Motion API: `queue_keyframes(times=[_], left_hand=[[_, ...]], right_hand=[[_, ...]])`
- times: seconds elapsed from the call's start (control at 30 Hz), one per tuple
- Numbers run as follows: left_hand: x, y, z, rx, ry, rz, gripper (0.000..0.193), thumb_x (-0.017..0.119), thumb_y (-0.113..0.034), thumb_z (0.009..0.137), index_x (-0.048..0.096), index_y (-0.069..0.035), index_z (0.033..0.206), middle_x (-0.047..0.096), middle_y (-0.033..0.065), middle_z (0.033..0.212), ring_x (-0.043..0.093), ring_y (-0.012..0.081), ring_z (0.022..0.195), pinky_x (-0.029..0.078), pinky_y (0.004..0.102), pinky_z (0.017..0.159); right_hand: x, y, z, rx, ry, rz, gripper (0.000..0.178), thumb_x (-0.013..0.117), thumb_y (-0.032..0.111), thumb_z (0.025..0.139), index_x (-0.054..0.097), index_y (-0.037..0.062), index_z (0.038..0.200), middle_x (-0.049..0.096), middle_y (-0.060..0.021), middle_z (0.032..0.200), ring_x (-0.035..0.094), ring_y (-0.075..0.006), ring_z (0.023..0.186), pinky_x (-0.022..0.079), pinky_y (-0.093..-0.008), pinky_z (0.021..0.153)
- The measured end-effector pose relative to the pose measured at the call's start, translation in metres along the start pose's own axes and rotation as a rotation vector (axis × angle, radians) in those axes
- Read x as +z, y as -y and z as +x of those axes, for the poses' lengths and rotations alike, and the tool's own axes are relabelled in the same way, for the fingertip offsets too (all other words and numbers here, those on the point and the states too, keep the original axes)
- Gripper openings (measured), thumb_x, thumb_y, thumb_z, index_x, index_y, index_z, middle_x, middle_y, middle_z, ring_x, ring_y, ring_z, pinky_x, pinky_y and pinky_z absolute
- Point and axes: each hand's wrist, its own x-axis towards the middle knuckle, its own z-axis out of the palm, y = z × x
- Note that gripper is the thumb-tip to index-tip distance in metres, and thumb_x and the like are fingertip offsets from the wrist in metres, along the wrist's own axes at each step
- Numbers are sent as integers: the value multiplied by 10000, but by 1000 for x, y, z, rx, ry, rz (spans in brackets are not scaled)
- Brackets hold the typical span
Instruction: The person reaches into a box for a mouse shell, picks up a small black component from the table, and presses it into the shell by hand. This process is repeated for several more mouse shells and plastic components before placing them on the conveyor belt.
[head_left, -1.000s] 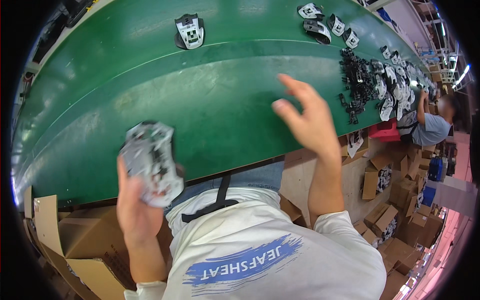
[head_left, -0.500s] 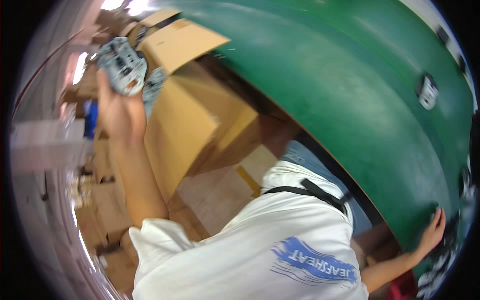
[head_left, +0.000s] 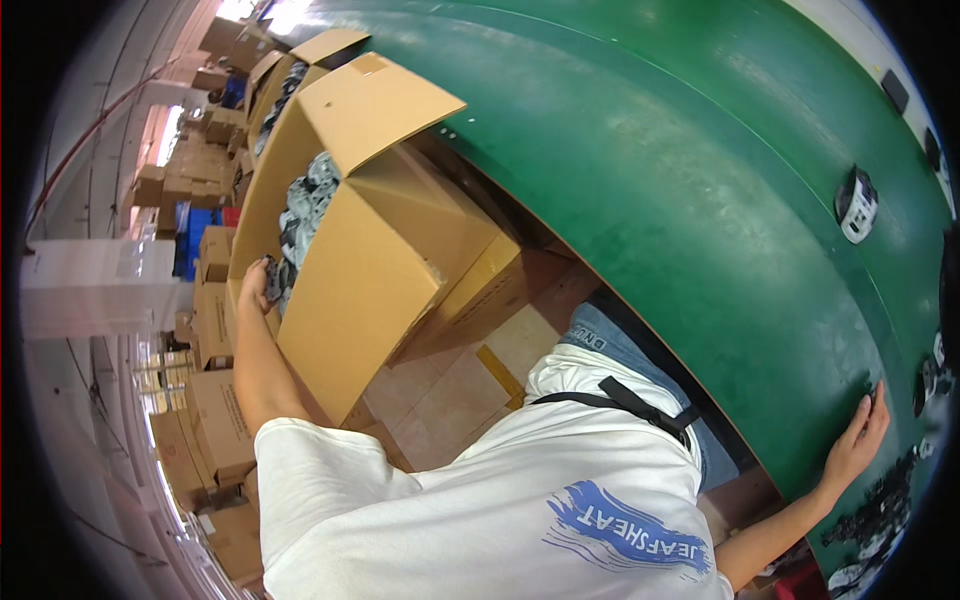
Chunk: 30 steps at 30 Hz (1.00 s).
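Observation:
My left hand (head_left: 256, 288) reaches into an open cardboard box (head_left: 355, 285) on the left. Its fingers are closed on the edge of a grey plastic part (head_left: 271, 276), mostly hidden by the hand and the box wall. Beside it, inside the box, lies a heap of similar grey moulded parts (head_left: 305, 205). At the far right my right hand (head_left: 856, 440) rests over the green table (head_left: 640, 190). Its fingers are bent together around a small dark thing (head_left: 872, 394), too small to name.
A white-and-black moulded piece (head_left: 857, 208) lies on the table's right part. Several black parts (head_left: 868, 522) are heaped near the right edge. Another open box (head_left: 280, 95) stands behind the first; stacked cartons (head_left: 222, 425) line the left. A dark flat object (head_left: 894, 92) is at the far right.
My left hand has come down from above the box into it, bringing the grey plastic part low among the others. My right hand has shifted slightly up along the table.

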Motion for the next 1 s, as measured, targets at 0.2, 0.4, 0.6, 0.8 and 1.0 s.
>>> queue_keyframes(times=[0.2, 0.4, 0.6, 0.8, 1.0], left_hand=[[-69, -202, 6, 1071, -399, 241, 307, 594, -236, 1120, 746, 7, 1231, 769, 153, 1174, 731, 254, 1085, 591, 407, 969], [360, -262, -353, 1667, 439, 169, 385, 590, -164, 1114, 616, 0, 1461, 667, 135, 1440, 608, 244, 1360, 427, 362, 1186], [566, -236, -561, 1985, 786, 390, 449, 674, -391, 1039, 660, -62, 1345, 702, 176, 1226, 697, 358, 1126, 560, 440, 962], [684, -205, -643, 1692, 689, 525, 924, 757, -608, 903, 479, -36, 1574, 463, 282, 1514, 605, 458, 1291, 510, 510, 1109], [638, -203, -630, 1051, 1460, -90, 663, 753, -265, 976, 521, -77, 1568, 536, 177, 1502, 645, 235, 1165, 542, 396, 999]], right_hand=[[46, 10, -5, 31, 2, 101, 228, 687, 157, 1057, 767, 11, 1212, 735, -169, 1165, 703, -300, 1093, 536, -378, 994], [10, 62, -5, 185, -27, 145, 155, 796, 128, 970, 761, -19, 1002, 759, -122, 935, 708, -217, 759, 565, -339, 731], [5, 73, -13, 252, 9, 132, 154, 794, 136, 964, 772, -8, 1014, 771, -136, 956, 735, -256, 779, 586, -354, 750], [-1, 85, -38, 142, -25, 86, 113, 786, 98, 958, 779, 2, 1016, 785, -148, 997, 763, -294, 850, 598, -373, 782], [-12, 74, -61, 374, -112, 438, 97, 817, 74, 947, 781, -5, 990, 781, -95, 927, 731, -155, 789, 580, -297, 736]])
